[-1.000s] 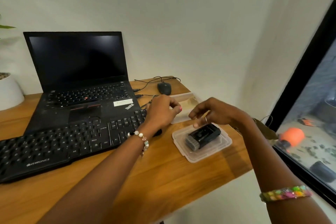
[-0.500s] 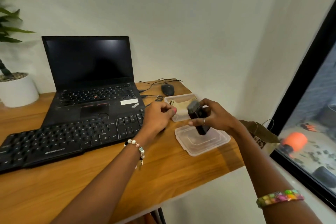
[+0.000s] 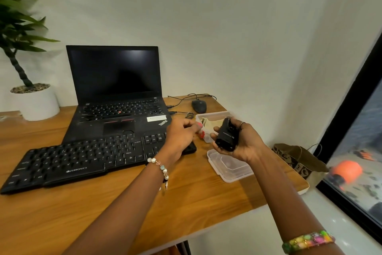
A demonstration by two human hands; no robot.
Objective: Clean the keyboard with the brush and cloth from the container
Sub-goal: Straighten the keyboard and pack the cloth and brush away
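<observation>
1. While my right hand (image 3: 241, 143) grips the black brush (image 3: 226, 135) above the container lid (image 3: 229, 166), my left hand (image 3: 182, 135) hovers with fingers curled; whether it holds anything I cannot tell.
2. The container (image 3: 210, 119) sits just behind the lid, cloth (image 3: 213, 123) inside.
3. The keyboard (image 3: 86, 159) lies left of the lid.

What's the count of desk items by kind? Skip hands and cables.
Keyboards: 1, black keyboard
Laptops: 1, laptop
Mice: 1, mouse
Plastic containers: 1, container
Lids: 1, lid
Brush tools: 1, black brush in the right hand
Potted plants: 1, plant
Total: 7
</observation>
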